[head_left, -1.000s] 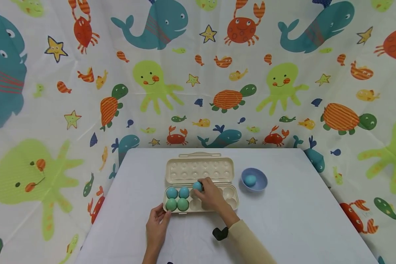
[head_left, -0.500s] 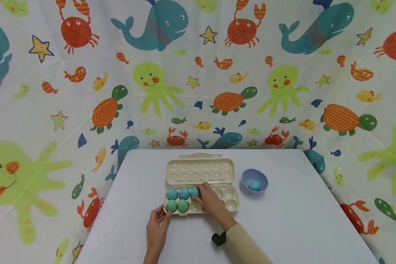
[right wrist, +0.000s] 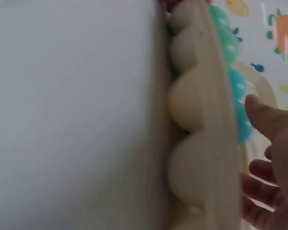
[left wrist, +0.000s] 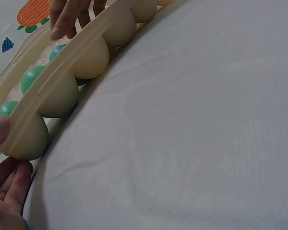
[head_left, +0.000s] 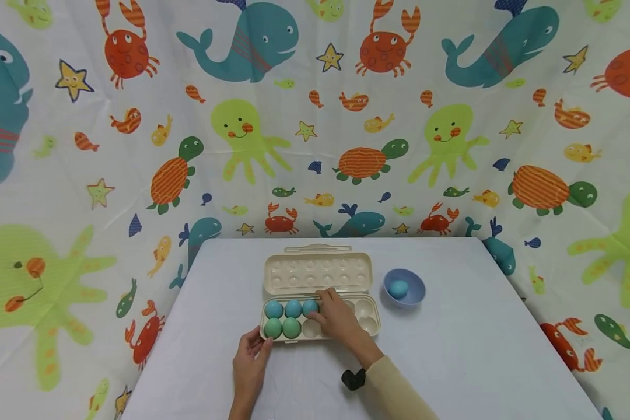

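Note:
A beige egg carton (head_left: 317, 274) lies with its lid folded back. In its left end sit two green eggs (head_left: 273, 328) in the front row and three blue eggs (head_left: 293, 307) in the back row. My left hand (head_left: 249, 361) holds the carton's front left corner, thumb at the rim and fingers low against the outside. My right hand (head_left: 341, 318) is over the carton's middle, beside the third blue egg (head_left: 310, 307). In the right wrist view its thumb is near the blue eggs and its fingers are loosely spread, gripping nothing. It hides some cups.
A blue-purple bowl (head_left: 417, 294) with one blue egg (head_left: 398, 289) in it stands right of the carton. White cloth covers the table (head_left: 467, 350). Behind hangs a curtain (head_left: 304, 35) printed with sea animals. A black heart-shaped piece (head_left: 353, 380) is by my right sleeve.
My right hand has lowered the third blue egg into a back-row cup and its fingers have loosened from it. The egg in the bowl has rocked right and back. My left hand stays put.

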Motion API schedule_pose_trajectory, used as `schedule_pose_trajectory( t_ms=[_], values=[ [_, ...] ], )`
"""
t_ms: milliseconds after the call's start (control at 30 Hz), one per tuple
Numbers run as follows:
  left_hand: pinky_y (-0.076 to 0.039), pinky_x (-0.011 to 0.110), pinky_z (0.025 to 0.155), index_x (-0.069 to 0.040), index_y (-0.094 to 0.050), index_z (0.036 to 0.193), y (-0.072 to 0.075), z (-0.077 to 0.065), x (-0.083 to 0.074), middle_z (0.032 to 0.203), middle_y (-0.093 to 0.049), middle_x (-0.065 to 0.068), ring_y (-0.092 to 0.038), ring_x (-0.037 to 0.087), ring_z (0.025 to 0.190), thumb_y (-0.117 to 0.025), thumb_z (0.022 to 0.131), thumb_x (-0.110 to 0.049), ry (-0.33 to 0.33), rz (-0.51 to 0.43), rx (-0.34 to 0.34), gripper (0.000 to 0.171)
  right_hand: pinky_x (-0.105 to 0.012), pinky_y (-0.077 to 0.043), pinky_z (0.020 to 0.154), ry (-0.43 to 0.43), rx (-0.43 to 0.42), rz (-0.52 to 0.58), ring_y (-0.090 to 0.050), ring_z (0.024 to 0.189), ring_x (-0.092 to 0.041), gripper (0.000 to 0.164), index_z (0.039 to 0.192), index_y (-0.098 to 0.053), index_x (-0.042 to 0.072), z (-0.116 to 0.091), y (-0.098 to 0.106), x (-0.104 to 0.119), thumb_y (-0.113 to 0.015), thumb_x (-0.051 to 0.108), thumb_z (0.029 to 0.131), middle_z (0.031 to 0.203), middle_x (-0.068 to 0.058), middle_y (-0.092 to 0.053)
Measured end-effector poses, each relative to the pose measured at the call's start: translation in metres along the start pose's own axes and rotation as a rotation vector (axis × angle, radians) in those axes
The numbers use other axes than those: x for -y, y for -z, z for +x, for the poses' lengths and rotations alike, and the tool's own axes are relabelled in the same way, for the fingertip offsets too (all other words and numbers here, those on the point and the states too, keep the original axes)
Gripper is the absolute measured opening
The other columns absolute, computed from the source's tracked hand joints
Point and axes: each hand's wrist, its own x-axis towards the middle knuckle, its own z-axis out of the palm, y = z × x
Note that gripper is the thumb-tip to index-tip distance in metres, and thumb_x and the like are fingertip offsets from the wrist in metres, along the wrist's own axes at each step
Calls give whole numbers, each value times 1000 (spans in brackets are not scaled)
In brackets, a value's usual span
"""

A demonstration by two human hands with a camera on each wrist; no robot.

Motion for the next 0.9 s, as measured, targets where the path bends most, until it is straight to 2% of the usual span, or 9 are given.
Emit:
schedule_pose_trajectory(
  t_ms=[100,233,300,333,400,467,567,633,900],
  values=[
    [-51,3,89,3,-58,140,-2,-2,1,132,-70,25,-71,11,110,-76,100,-15,-2,6,7,48,-47,-61,94,-51,-59,29,-66,113,-30,47,130,-66,-3,-5,20,-10,-71,35,102,126,-15,-63],
    [-51,4,88,4,-58,140,-1,-3,0,132,-70,26,-72,29,115,-75,101,-17,-27,40,10,47,-51,-60,94,-94,-231,72,-65,113,-34,42,134,-62,-4,-11,43,-34,-73,22,101,123,-17,-62],
    [-51,3,88,3,-58,140,0,-2,1,132,-71,24,-72,26,114,-74,101,-17,-28,55,7,47,-51,-61,84,-82,-339,58,-65,107,-36,37,129,-63,-6,-12,53,-49,-74,12,99,120,-21,-61],
    [-51,3,88,2,-58,141,0,-2,2,132,-71,23,-72,19,112,-74,101,-17,-27,61,7,47,-51,-61,82,-92,-374,53,-65,106,-38,35,128,-63,-7,-12,58,-56,-74,9,98,119,-22,-60],
    [-50,2,88,1,-58,141,0,-1,4,133,-71,23,-72,18,112,-74,101,-17,-24,57,8,47,-54,-60,80,-128,-410,29,-63,104,-43,31,124,-65,-9,-12,69,-70,-73,2,96,118,-27,-60],
    [-49,1,89,0,-58,141,0,0,3,133,-71,22,-72,17,112,-75,101,-18,-24,46,10,48,-55,-58,80,-192,-384,8,-61,104,-46,30,124,-66,-9,-12,80,-84,-71,0,95,121,-30,-59],
    [-49,2,89,0,-58,142,1,0,2,133,-71,23,-72,22,114,-76,101,-19,-24,25,16,49,-61,-54,92,-289,-285,-17,-58,112,-52,32,125,-67,-9,-13,92,-102,-70,0,94,125,-33,-59],
    [-49,2,89,0,-58,142,1,0,1,134,-71,22,-72,19,113,-76,100,-19,-21,21,19,49,-64,-52,96,-339,-212,-48,-56,117,-53,34,127,-66,-7,-15,97,-110,-70,3,95,129,-33,-58],
    [-50,3,89,1,-58,141,1,-5,0,133,-71,24,-71,35,118,-74,102,-19,-17,46,9,47,-67,-49,107,-436,56,-113,-53,129,-57,39,131,-66,-6,-19,107,-128,-70,11,97,139,-36,-57]
  ],
)
